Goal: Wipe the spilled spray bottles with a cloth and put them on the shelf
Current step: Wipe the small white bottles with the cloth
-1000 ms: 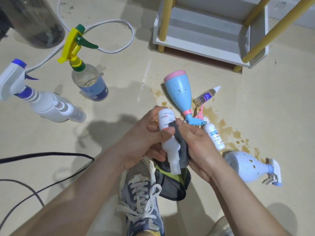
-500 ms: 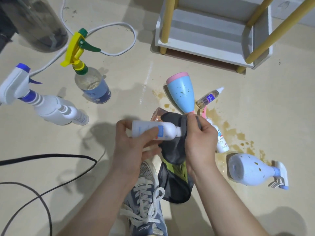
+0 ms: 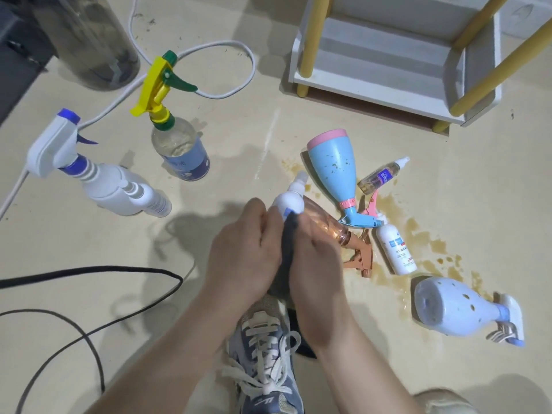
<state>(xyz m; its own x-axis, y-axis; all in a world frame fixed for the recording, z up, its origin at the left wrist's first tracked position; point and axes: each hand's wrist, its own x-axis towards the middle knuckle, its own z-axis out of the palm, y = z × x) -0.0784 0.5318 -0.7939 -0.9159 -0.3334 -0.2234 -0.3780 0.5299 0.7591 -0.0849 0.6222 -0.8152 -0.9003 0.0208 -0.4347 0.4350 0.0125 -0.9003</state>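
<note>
**Q:** Status of the unit being wiped?
**A:** Small white spray bottle (image 3: 288, 201), nozzle up and tilted away. The left hand (image 3: 242, 252) grips it. The right hand (image 3: 316, 258) holds the dark cloth (image 3: 288, 243) against its lower body.

**Q:** Units on the floor?
**A:** Lying in or beside the brown spill (image 3: 418, 234):
- blue bottle with pink base (image 3: 333, 168), speckled brown
- small amber bottle (image 3: 379, 177)
- rose-tinted trigger bottle (image 3: 328, 225)
- white labelled bottle (image 3: 394, 249)
- pale blue bottle (image 3: 457, 309), spotted brown

Upright, well apart to the left:
- clear bottle with yellow trigger (image 3: 179, 144)
- white bottle with blue-and-white trigger (image 3: 116, 186)

**Q:** Shelf?
**A:** White shelf (image 3: 373, 82) with yellow posts, standing beyond the spill.

black cable (image 3: 125, 268), white cord (image 3: 253, 66), grey laced sneaker (image 3: 265, 354)
</note>
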